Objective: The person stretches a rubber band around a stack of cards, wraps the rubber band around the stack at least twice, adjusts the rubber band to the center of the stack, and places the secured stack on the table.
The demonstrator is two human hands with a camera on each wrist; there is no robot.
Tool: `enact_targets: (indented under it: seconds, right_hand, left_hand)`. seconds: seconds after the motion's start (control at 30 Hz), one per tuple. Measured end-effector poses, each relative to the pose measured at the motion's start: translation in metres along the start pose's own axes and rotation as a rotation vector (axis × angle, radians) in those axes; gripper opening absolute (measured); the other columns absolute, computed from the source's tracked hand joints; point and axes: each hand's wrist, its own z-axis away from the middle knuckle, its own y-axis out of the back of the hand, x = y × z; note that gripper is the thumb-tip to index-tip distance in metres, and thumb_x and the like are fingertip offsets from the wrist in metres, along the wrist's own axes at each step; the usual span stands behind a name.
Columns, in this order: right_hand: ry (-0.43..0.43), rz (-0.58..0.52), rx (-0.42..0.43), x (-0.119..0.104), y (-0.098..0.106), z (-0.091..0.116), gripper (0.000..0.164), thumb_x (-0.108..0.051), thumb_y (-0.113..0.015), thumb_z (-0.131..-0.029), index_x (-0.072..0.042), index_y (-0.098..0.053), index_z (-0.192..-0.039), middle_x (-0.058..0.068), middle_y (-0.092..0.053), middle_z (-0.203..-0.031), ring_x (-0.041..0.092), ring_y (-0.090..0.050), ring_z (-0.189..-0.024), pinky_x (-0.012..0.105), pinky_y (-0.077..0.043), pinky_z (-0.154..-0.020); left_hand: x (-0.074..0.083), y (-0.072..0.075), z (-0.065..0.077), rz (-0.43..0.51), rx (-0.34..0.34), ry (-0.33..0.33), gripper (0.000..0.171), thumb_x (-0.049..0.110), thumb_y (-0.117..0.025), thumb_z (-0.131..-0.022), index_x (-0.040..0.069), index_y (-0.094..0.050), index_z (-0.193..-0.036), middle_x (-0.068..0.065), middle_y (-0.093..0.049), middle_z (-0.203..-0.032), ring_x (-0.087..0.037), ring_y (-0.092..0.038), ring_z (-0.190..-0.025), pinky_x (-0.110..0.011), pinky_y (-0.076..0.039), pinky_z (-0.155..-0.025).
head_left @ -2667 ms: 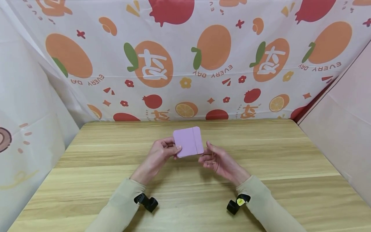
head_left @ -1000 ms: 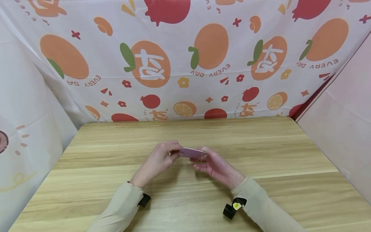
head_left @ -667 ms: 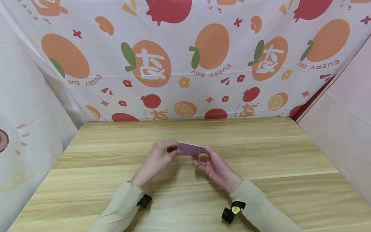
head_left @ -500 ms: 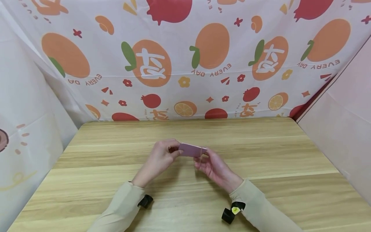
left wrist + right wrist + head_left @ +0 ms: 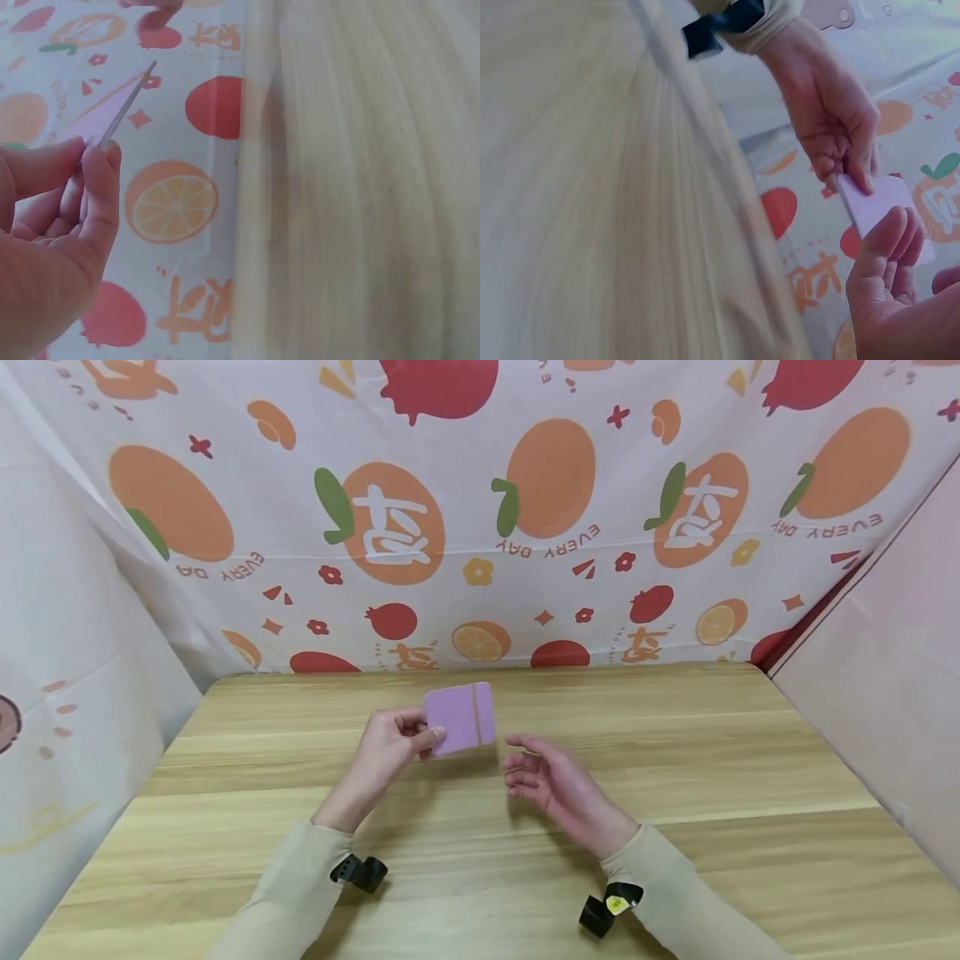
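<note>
A small square lilac notepad [image 5: 450, 720] is held up over the table, its flat face toward the head camera. My left hand [image 5: 392, 743] pinches its left edge, thumb on the face and fingers behind. A thin tan rubber band [image 5: 476, 714] runs across the pad near its right edge. The left wrist view shows the notepad [image 5: 101, 120] nearly edge-on between thumb and index finger. My right hand [image 5: 558, 789] is just right of the pad, palm turned inward, fingers loosely bent and holding nothing. In the right wrist view its fingertips overlap the notepad [image 5: 874, 206].
The wooden table [image 5: 480, 877] spreads beneath both hands. A white curtain [image 5: 480, 510] printed with fruit hangs behind its far edge, and pale cloth walls [image 5: 892, 677] stand at the sides. Black wrist cameras [image 5: 367, 874] are strapped to both sleeves.
The rubber band, earlier hanging on the right fingers, now lies across the notepad. The left hand has tilted the pad face-up and drawn it left; the right hand has let go.
</note>
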Motion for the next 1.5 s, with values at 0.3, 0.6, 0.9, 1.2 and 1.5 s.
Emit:
enact_targets:
  seconds: [0.3,0.6,0.9,1.2,1.5]
  right_hand:
    - [0.111,0.167,0.03,-0.002,0.003,-0.001,0.025,-0.014,-0.047,-0.103,0.001,-0.054,-0.121,0.013,-0.065,-0.096,0.017,-0.063,-0.075,0.029,-0.054,-0.064]
    - [0.278,0.429,0.118,-0.006,0.006,-0.005,0.023,-0.007,-0.05,-0.099,0.006,-0.057,-0.118,0.022,-0.065,-0.098,0.026,-0.064,-0.079,0.03,-0.053,-0.061]
    - [0.382,0.605,0.128,-0.012,0.012,-0.005,0.023,-0.005,-0.056,-0.097,-0.001,-0.062,-0.118,0.024,-0.063,-0.107,0.043,-0.056,-0.096,0.044,-0.055,-0.071]
    - [0.46,0.794,0.18,-0.016,0.019,-0.005,0.024,-0.012,-0.061,-0.098,-0.006,-0.064,-0.121,0.012,-0.063,-0.112,0.023,-0.054,-0.1,0.036,-0.054,-0.071]
    - [0.571,0.916,0.167,-0.016,0.026,-0.006,0.026,-0.017,-0.064,-0.096,-0.017,-0.065,-0.123,0.001,-0.063,-0.12,0.017,-0.055,-0.104,0.042,-0.049,-0.085]
  left_hand:
    - [-0.007,0.002,0.0,0.113,-0.073,0.101,0.012,0.0,-0.065,-0.088,-0.012,-0.063,-0.093,-0.006,-0.061,-0.072,-0.014,-0.056,-0.065,-0.032,-0.05,-0.063]
    - [-0.011,-0.003,-0.001,0.149,-0.158,0.113,0.013,-0.003,-0.068,-0.085,-0.01,-0.063,-0.095,-0.006,-0.062,-0.075,-0.014,-0.056,-0.066,-0.029,-0.049,-0.063]
    - [-0.011,-0.01,0.001,0.126,-0.228,0.097,0.007,-0.004,-0.068,-0.085,-0.002,-0.061,-0.083,-0.006,-0.059,-0.071,-0.017,-0.055,-0.066,-0.031,-0.049,-0.065]
    - [-0.012,-0.017,0.006,0.115,-0.261,0.111,0.013,-0.003,-0.071,-0.082,-0.007,-0.064,-0.093,-0.006,-0.06,-0.071,-0.017,-0.055,-0.068,-0.029,-0.047,-0.066]
    - [-0.015,-0.024,0.008,0.144,-0.357,0.087,0.014,-0.006,-0.071,-0.082,-0.01,-0.064,-0.094,-0.006,-0.061,-0.072,-0.015,-0.057,-0.066,-0.029,-0.049,-0.062]
